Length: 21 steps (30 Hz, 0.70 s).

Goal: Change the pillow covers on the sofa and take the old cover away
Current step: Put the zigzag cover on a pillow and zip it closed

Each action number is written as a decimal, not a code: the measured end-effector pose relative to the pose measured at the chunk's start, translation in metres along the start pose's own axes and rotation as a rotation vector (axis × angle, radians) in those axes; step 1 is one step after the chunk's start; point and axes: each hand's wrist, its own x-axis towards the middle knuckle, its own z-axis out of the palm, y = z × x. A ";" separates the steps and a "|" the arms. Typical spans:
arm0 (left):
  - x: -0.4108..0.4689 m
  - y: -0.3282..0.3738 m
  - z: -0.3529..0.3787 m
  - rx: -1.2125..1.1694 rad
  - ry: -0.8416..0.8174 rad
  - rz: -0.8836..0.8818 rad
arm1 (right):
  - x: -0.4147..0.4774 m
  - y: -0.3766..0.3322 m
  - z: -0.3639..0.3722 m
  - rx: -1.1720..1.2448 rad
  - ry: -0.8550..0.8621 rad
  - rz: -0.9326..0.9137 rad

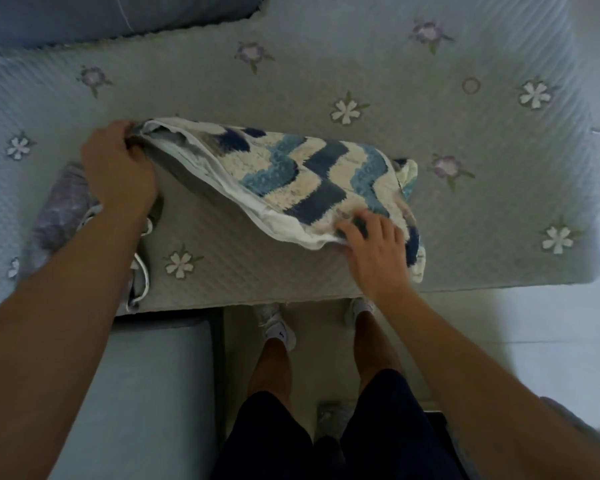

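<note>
The person wears dark navy shorts [343, 441] and white socks [280, 329] with a small dark mark; both forearms are sleeveless.

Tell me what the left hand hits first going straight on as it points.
The left hand grips the pillow cover; beyond that, probably the flowered quilt, though depth is unclear.
</note>
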 end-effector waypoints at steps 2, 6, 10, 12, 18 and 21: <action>-0.005 0.008 0.000 -0.014 0.000 -0.023 | 0.018 0.007 -0.008 0.033 0.043 0.037; -0.043 0.053 -0.006 0.049 0.130 0.110 | 0.059 0.014 -0.036 0.083 0.192 0.014; -0.097 0.102 0.012 -0.015 0.038 0.708 | 0.081 0.014 -0.048 0.087 0.236 -0.019; -0.112 0.113 0.031 0.123 -0.111 0.884 | 0.083 0.020 -0.050 0.106 0.256 -0.013; -0.104 0.115 0.079 0.390 -0.431 0.799 | 0.048 0.057 -0.044 0.112 0.161 0.073; -0.096 0.119 0.088 0.395 -0.591 0.645 | 0.030 0.082 -0.040 0.185 0.099 0.227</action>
